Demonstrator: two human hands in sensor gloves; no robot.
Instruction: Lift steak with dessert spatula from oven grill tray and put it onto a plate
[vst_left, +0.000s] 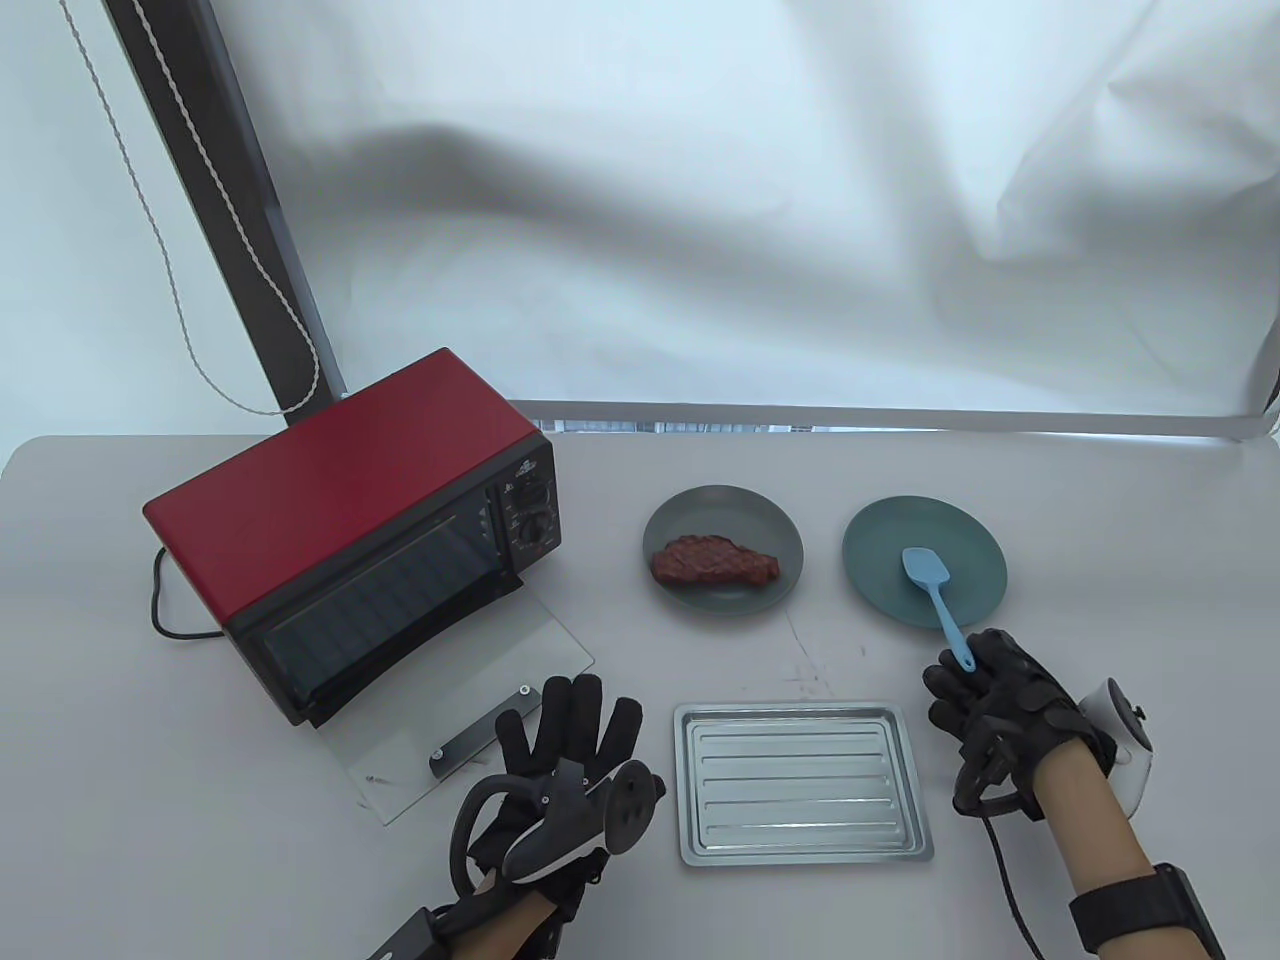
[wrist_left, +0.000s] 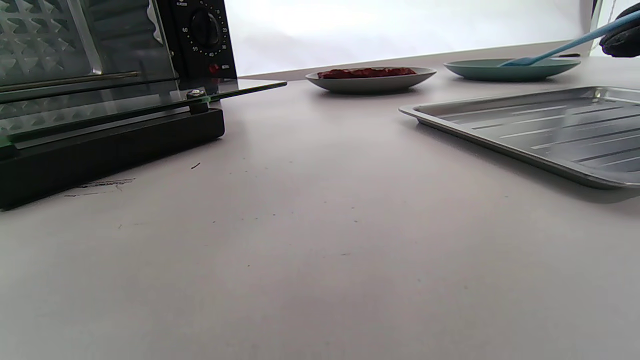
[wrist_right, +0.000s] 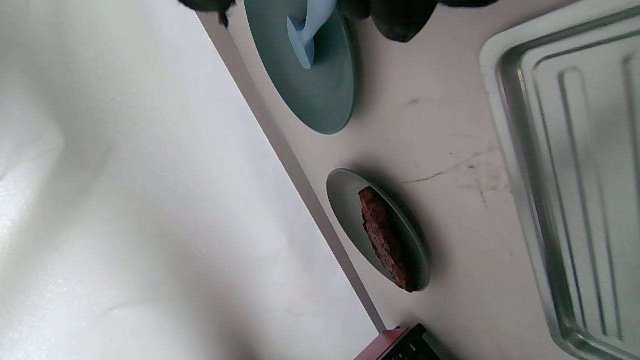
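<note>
Now the steak (vst_left: 715, 562) sits on its plate (vst_left: 672, 520), so the right hand (vst_left: 990, 700), fingers curled round the spatula (vst_left: 937, 600), should let go, while the left hand (vst_left: 560, 760) rests flat with fingers spread.

Overhead view faces the table; both low wrist views share the tray (vst_left: 800, 782).

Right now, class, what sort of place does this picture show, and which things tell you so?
Probably a staged kitchen worktop rather than a real kitchen: a red toaster oven with its glass door open, a metal grill tray and a steak on a plate, all before a white cloth backdrop.
</note>
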